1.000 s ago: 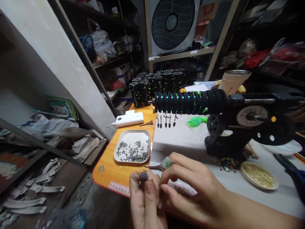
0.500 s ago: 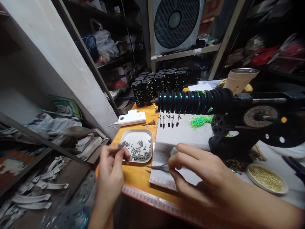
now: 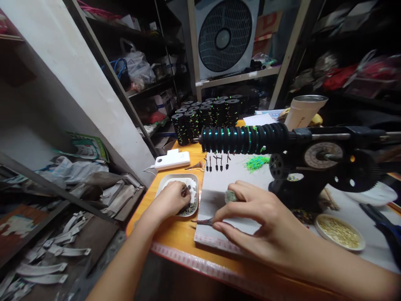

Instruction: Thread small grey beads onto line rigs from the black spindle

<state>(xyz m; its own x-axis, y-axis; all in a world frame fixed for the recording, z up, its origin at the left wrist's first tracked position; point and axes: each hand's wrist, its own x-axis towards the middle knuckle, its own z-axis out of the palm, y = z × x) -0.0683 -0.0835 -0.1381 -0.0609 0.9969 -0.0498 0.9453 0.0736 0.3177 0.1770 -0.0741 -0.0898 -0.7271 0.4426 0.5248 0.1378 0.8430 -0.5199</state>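
My left hand is over the shallow white tray, fingers closed together among small dark grey and yellowish pieces. What sits between its fingertips, if anything, is hidden. Between thumb and index finger, my right hand grips dark tweezers, their two thin tips pointing left past the edge of the white board. A pale green, rough-looking band or lump shows at a finger of that hand. Small dark forked pieces stand in a row farther back.
A black machine with a ridged roller rises at the right. Near it are green strands and a dish of gold bits. A white power bank lies behind the tray; black ridged stacks stand at the back.
My left hand has moved forward and right, from the tray's near-left edge into the tray. My right hand keeps its hold on the tweezers. The whole view has shifted slightly.
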